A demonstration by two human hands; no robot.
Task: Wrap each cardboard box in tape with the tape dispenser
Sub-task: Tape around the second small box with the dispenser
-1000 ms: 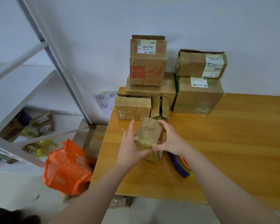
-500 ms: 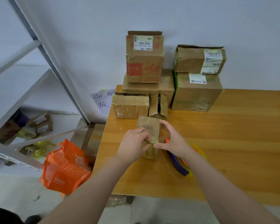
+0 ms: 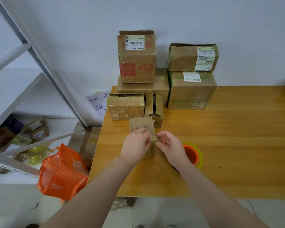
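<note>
Two hands on one small box (image 3: 141, 126), upright-ish near the front-left of the tabletop (image 3: 229, 137), just in front of the pile by the wall. Left hand (image 3: 135, 146) is curled over the box's near edge and clamped on it. Right hand (image 3: 170, 148) pinches the same box at its right edge w/ thumb and forefinger. Whether a tape end sits under that pinch, can't tell, too small.

Tape dispenser (image 3: 192, 154) lies on the tabletop just right of the right hand: orange core, yellow roll, purple handle mostly hidden under the wrist. No hand on it, so prob the wrap on this box isn't under way, but that's my guess.

Risks, as I judge them:
- Box looks light and tall on a narrow base. A tug on tape w/ one hand steadying could tip or drag it.
- Open narrow box (image 3: 154, 104) stands just behind, and a shove back would knock it.
- To fetch the dispenser the right hand must let go, so the pinched edge may spring open.
- Loose tape end could fold on itself or stick to fingers.
- Cutter isn't visible, so a blind grab under the wrist could mean a nick.
</note>
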